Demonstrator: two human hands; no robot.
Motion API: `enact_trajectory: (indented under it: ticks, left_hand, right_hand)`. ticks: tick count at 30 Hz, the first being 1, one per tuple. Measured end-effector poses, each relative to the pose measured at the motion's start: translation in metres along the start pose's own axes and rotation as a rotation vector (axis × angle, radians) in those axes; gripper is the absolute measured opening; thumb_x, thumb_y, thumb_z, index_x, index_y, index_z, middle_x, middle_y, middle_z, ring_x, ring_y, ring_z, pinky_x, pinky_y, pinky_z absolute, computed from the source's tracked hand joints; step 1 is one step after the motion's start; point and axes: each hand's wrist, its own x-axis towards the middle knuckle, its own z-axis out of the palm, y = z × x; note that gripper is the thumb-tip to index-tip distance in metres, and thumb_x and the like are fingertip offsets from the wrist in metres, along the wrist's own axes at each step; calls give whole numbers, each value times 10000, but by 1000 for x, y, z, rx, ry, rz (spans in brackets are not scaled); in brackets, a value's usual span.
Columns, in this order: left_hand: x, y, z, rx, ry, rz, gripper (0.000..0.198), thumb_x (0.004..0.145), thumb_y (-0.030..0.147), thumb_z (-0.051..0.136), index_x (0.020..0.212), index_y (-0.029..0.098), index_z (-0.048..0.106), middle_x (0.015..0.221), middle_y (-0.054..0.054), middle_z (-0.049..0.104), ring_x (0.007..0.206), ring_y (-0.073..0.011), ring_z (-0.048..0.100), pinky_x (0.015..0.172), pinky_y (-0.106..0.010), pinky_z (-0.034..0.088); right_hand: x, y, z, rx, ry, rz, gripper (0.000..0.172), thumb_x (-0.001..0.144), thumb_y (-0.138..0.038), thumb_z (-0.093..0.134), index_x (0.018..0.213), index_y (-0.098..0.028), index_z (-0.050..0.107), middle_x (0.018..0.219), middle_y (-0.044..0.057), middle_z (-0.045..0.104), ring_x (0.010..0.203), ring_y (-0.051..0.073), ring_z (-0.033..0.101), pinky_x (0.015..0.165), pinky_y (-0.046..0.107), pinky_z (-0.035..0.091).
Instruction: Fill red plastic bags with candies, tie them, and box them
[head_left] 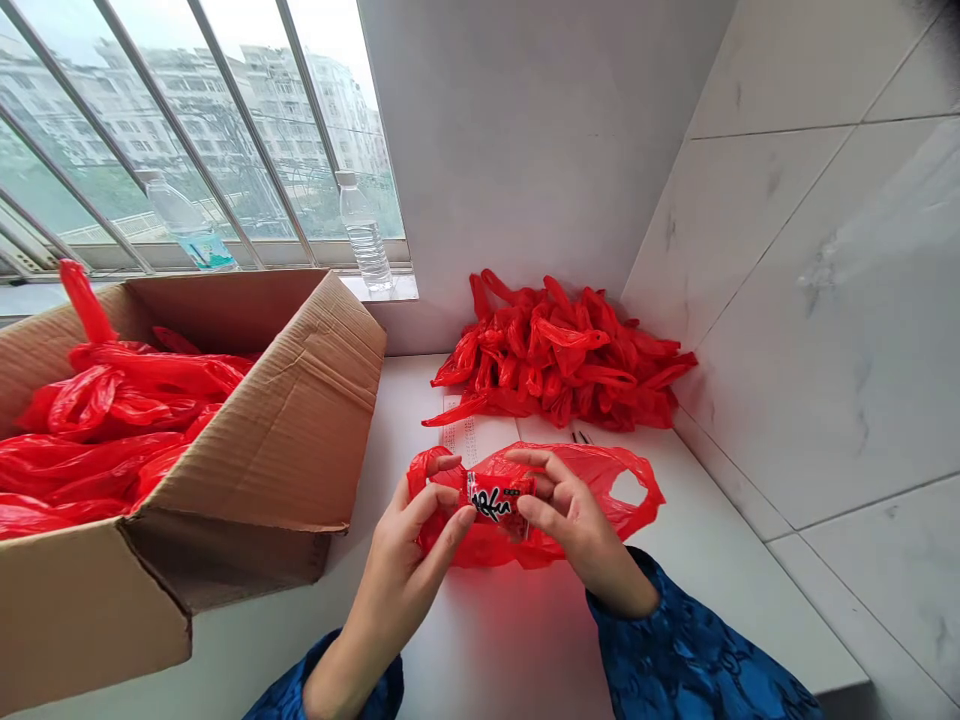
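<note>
Between my two hands is a small red snack packet (495,503) with black and white lettering. My left hand (409,535) pinches its left end between thumb and fingers. The packet's right end is held by the thumb and curled fingers of my right hand (570,515). A thin red plastic bag (622,490) lies spread out beneath and behind the packet. One handle hole of it shows on the right, and part of the bag bunches near my left fingers. What is inside the bag, if anything, cannot be made out.
An open cardboard box (292,400) full of red plastic bags (150,400) stands at the left. Behind my hands, a heap of knotted red bags (555,350) lies over a printed sheet (472,435). Two plastic bottles, one clear (365,235), stand by the barred window. A tiled wall (847,300) bounds the right.
</note>
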Motion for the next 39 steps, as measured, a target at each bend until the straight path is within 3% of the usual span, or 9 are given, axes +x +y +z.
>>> enact_trajectory:
  ticks: [5,14,24,27,30,33,36,39]
  left_hand:
    - [-1,-3,2,78,80,62,214,988,244,569,800,199,659,1239,-72,626,1112,-196,637,916,-275,496]
    - [-2,-2,3,126,108,123,243,993,213,545,779,203,658,1190,-80,656,1078,-210,651,871,-293,528]
    - [-3,5,0,118,135,184,231,980,139,534,788,206,644,1188,-70,651,1067,-190,640,868,-275,529]
    - [-5,4,-3,108,136,171,233,993,154,502,826,209,655,1166,-72,663,1098,-214,627,900,-313,513]
    - [-8,2,-6,83,170,156,203,1002,159,486,936,229,665,1149,-63,662,1169,-227,594,929,-337,485]
    - [-12,4,-9,20,205,130,174,1002,167,495,1016,239,653,1275,-62,616,1227,-220,567,988,-348,456]
    - [-14,8,-9,-41,194,140,193,996,163,507,1111,247,638,1334,-65,594,1259,-216,553,1042,-356,439]
    - [-16,12,-7,-75,171,173,263,986,147,516,1206,252,617,1343,-77,596,1269,-222,557,1054,-361,449]
  right_hand:
    - [1,-1,-3,-137,-166,162,257,874,-357,767,1017,-166,673,911,32,735,817,162,718,767,295,562]
    - [2,1,-4,-38,-190,190,293,803,-341,838,957,-160,666,932,40,771,825,183,759,810,354,618]
    - [-1,-2,-2,-50,-245,231,308,803,-347,833,941,-165,627,889,40,765,870,201,761,832,355,592]
    - [0,-3,-6,-160,-205,155,261,850,-363,787,967,-185,635,918,32,752,879,199,746,823,348,584]
    - [2,-5,-18,-355,-30,-34,199,906,-367,716,1014,-214,649,1021,41,740,957,202,716,870,353,571]
    - [4,-10,-32,-561,109,-146,178,937,-342,654,1074,-228,650,1069,53,737,1010,217,702,917,370,554]
    - [4,-12,-39,-765,49,-109,145,925,-243,613,1056,-224,673,1031,46,756,969,224,718,880,357,558]
    - [4,-8,-36,-918,-77,-42,261,891,-131,554,1086,-218,704,1048,53,775,1008,246,727,885,361,559]
